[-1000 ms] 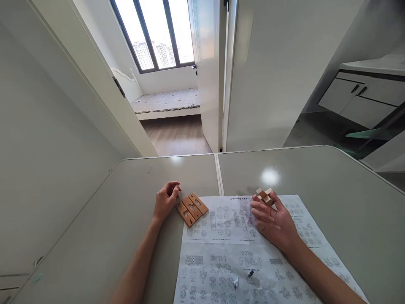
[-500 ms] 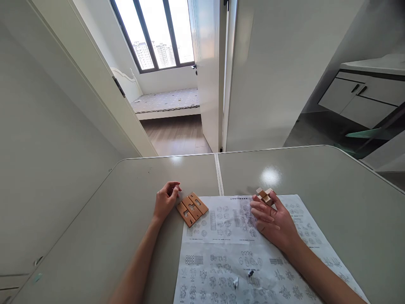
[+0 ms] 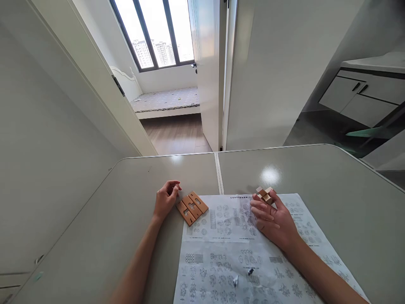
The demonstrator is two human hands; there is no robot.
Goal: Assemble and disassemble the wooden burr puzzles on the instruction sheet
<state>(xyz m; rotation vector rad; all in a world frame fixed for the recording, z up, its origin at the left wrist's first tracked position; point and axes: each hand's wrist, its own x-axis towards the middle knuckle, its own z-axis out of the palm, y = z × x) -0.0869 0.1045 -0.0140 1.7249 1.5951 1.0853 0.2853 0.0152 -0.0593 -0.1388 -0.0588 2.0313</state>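
My right hand point(image 3: 272, 219) rests on a printed instruction sheet point(image 3: 249, 249) and holds a partly assembled wooden puzzle block point(image 3: 264, 194) at its fingertips. My left hand point(image 3: 166, 200) lies on the grey table point(image 3: 104, 228) with its fingers loosely curled, holding nothing. Just to its right, three flat notched wooden puzzle pieces point(image 3: 192, 207) lie side by side at the sheet's far left corner; the fingertips are close to them, though I cannot tell whether they touch.
A seam point(image 3: 219, 175) runs down the middle of the table. Two tiny dark and white bits point(image 3: 243, 278) lie on the sheet near me. Beyond the table's far edge an open doorway point(image 3: 177, 109) leads to a room with a window.
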